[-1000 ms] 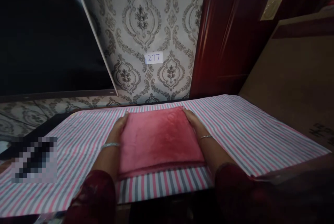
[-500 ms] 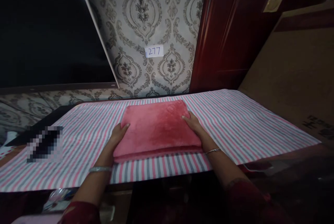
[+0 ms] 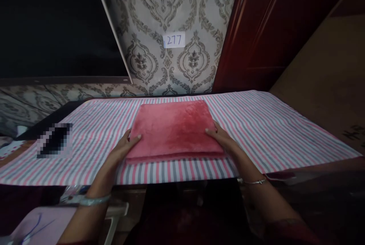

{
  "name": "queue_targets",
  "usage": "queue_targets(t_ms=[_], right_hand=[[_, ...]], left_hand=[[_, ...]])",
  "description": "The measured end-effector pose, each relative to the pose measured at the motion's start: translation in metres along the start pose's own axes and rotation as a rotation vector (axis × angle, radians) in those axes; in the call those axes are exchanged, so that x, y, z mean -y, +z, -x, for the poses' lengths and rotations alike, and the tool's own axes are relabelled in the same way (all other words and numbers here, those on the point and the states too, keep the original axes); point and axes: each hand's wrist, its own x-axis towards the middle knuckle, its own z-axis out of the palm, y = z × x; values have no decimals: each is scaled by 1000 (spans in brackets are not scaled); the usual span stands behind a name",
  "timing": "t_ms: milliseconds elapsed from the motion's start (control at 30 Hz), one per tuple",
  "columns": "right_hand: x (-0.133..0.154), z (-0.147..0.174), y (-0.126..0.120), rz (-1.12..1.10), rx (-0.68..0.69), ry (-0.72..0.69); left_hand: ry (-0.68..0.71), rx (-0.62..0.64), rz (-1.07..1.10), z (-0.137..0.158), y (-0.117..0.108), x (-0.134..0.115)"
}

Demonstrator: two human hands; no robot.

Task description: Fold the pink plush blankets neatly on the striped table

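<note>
A folded pink plush cloth (image 3: 173, 129) lies flat on the striped tablecloth (image 3: 251, 131), close to the table's front edge. My left hand (image 3: 127, 142) grips its left side, thumb on top and the other fingers around the edge, partly hidden. On the opposite side, my right hand (image 3: 222, 136) holds the right edge in the same way. The cloth's layers show along the front fold, and its pile looks darker on the right half.
A large dark screen (image 3: 57, 28) stands at the back left. Behind the table is patterned wallpaper with a paper label (image 3: 174, 40) reading 277. A big cardboard box (image 3: 327, 70) stands at the right. A pixelated dark patch (image 3: 54, 140) covers something on the left.
The view has tilted down, so the scene sits higher in the picture. Both hands have slid slightly along the cloth's sides toward its front edge; the cloth itself has barely moved.
</note>
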Motion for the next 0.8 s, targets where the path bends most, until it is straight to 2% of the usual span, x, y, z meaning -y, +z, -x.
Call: queue_targets(t_ms=[67,133,233,333,433,500,567,633,700,800], right_hand=[[-3,5,-1,116,-19,-52],[-9,5,-2,180,-59,-75],[-20,2,-2,184,-104,-67],[-25,2,-2,192,-131,-67],[-20,9,-6,232,-129,-65],[-10,17,-9,313,-164,-60],[5,28,-9,446,-258,-151],[24,37,-3,592,-335,-339],[39,43,9,729,-313,-499],[45,47,31,918,-178,-541]], left_hand=[[80,8,-60,5,4,6],[152,-39,-151,5,8,13],[198,-109,-243,0,9,22],[230,-100,-252,-3,8,26],[209,-68,-274,1,3,21],[149,-144,-376,8,1,11],[172,-283,-527,19,3,-4],[327,-359,-662,29,12,-21],[503,-313,-763,37,28,-36],[607,-178,-896,40,56,-42]])
